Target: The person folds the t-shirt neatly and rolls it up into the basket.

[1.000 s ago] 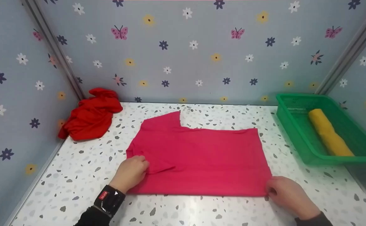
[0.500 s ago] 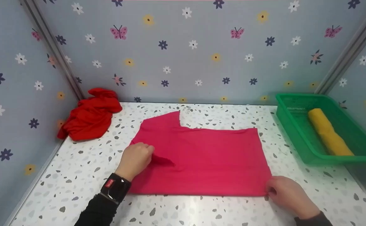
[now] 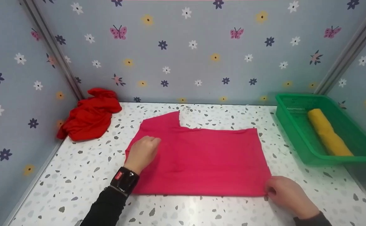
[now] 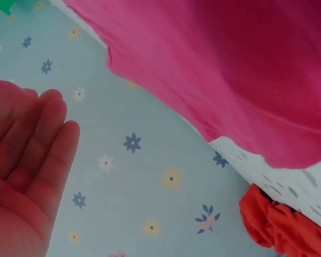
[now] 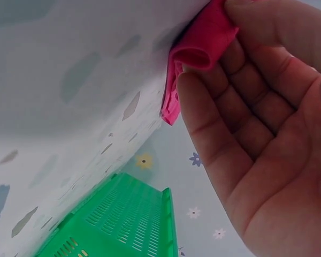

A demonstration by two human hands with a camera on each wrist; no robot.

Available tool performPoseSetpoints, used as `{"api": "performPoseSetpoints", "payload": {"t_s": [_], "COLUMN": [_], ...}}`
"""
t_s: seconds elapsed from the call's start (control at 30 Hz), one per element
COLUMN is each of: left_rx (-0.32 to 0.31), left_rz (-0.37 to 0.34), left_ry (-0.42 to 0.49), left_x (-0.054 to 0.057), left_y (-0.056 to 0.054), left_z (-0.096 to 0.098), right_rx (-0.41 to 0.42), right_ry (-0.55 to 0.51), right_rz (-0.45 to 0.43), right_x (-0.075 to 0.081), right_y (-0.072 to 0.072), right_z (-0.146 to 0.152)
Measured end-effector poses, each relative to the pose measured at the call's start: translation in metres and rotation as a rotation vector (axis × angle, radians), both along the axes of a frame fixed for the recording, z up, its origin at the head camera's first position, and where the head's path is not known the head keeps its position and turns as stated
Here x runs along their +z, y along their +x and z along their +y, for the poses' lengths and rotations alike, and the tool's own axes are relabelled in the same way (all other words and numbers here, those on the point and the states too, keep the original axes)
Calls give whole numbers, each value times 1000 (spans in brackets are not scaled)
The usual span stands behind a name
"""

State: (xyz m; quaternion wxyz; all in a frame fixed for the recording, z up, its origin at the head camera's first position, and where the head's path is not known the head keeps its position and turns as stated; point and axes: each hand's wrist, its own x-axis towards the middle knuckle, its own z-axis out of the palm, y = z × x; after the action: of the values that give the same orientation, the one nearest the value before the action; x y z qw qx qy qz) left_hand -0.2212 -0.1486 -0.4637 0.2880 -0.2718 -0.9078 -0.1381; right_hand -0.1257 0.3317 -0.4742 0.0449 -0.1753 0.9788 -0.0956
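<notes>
A pink T-shirt (image 3: 214, 153) lies folded across the speckled table, one sleeve jutting out at its far left side. Over its left part hovers my left hand (image 3: 143, 153). In the left wrist view the fingers of that hand (image 4: 29, 160) are loosely bent, with no cloth seen between them, and the shirt (image 4: 214, 69) is apart from them. At the shirt's near right corner, my right hand (image 3: 291, 196) pinches the hem. The right wrist view shows the rolled pink edge (image 5: 200, 45) between thumb and fingers of the right hand (image 5: 273, 123).
A crumpled red cloth (image 3: 91, 116) lies at the back left of the table (image 3: 167, 210). On the right stands a green basket (image 3: 299, 135) with a yellow rolled cloth (image 3: 329, 133) inside. Flower-patterned walls (image 3: 195, 72) enclose the back and both sides.
My left hand has moved up and to the right over the shirt, and the folded flap near it now lies flatter. The right hand stays at the corner.
</notes>
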Motion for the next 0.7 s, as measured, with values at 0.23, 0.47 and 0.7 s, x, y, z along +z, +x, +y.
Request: {"api": "performPoseSetpoints", "payload": {"t_s": [0.23,0.47,0.7], "left_rx": [25,93,148], "left_rz": [-89,-309,-400], "left_ry": [4,-33,-61], "left_x": [-4,-6,-11], "left_y": [4,21,47], "left_z": [-11,-32,-58], "right_rx": [-14,28,1], "right_ry": [8,12,9], "right_rz": [-9,25,-18], "right_x": [0,1,2], "right_y": [1,1,0], "right_z": [1,1,-2]}}
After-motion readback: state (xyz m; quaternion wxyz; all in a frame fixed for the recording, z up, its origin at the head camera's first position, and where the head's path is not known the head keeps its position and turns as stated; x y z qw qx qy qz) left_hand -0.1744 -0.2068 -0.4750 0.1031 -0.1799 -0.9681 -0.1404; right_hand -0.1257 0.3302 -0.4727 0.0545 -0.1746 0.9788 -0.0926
